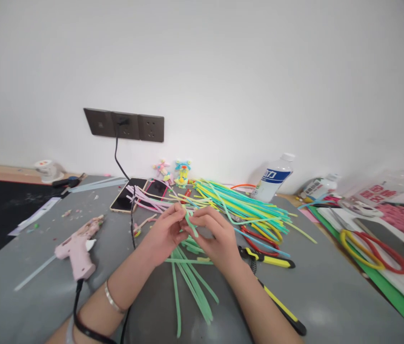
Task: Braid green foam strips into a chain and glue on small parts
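Both hands meet over the middle of the table, pinching one light green pipe cleaner that is bent between them. My left hand is closed on its upper end, while my right hand grips it from the other side with thumb and fingers. Part of the piece is hidden behind the fingers. Beneath my hands, several loose green pipe cleaners fan out toward the front edge. Just right of my right wrist lie pliers with yellow and black handles.
A pink glue gun with a black cord lies at left. Behind the hands are phones, a pile of coloured pipe cleaners, two small figures and a bottle. Scissors rest on papers at right.
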A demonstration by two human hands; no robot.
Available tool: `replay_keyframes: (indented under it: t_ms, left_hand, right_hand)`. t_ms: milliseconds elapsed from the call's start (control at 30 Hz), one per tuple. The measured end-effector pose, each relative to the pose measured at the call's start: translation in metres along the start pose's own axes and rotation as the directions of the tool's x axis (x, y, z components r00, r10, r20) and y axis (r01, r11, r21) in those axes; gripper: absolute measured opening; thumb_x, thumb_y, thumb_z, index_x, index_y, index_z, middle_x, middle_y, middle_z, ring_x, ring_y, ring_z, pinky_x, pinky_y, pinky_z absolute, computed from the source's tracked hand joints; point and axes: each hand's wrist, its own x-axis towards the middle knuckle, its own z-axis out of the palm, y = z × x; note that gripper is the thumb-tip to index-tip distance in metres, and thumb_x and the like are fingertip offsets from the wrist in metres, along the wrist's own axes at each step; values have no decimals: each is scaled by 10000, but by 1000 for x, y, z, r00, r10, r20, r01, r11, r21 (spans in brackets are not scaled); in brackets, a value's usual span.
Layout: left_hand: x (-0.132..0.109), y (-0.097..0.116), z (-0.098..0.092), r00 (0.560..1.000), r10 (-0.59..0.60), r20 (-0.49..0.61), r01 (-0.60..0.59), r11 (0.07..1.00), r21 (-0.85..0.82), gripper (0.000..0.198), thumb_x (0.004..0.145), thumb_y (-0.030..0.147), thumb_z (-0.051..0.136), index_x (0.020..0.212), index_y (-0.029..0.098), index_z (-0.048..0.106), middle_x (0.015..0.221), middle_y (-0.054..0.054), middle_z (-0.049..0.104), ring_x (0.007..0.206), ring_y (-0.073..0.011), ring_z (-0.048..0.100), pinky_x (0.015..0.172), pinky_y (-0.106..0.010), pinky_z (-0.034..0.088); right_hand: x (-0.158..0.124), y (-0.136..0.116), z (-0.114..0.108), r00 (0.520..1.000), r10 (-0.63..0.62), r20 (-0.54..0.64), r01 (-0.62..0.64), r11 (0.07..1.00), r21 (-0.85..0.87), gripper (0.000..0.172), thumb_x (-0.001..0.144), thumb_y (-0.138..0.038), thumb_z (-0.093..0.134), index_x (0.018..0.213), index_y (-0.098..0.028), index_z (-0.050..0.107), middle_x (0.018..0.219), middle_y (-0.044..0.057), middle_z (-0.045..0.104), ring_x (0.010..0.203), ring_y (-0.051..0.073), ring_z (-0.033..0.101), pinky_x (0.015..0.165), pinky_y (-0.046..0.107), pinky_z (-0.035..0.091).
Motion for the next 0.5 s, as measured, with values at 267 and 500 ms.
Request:
replay_keyframes:
  t_ms: [267, 500]
  left_hand:
    - [2, 2, 1, 999, 24, -29, -20, 992, 123, 260, 683, 302, 830, 768, 161, 630, 598, 49, 547, 519, -51, 511, 420, -125, 356]
    - [2, 1, -6, 1000, 1, 21, -8, 945, 327, 293, 643, 370, 849, 681, 126, 691, 652, -44, 685, 545, -95, 601, 462, -162, 412]
  right_hand:
    - [1, 3, -8, 979, 201, -39, -184, 948, 260, 125, 873, -227, 655, 757, -222, 609, 748, 38, 652, 705, 191, 598, 660, 333, 469]
    - [4, 11, -12, 866, 498, 46, -449, 734, 510, 296, 863, -439, 638, 702, -209, 549, 669, -7, 533, 605, 142, 495, 584, 283, 418]
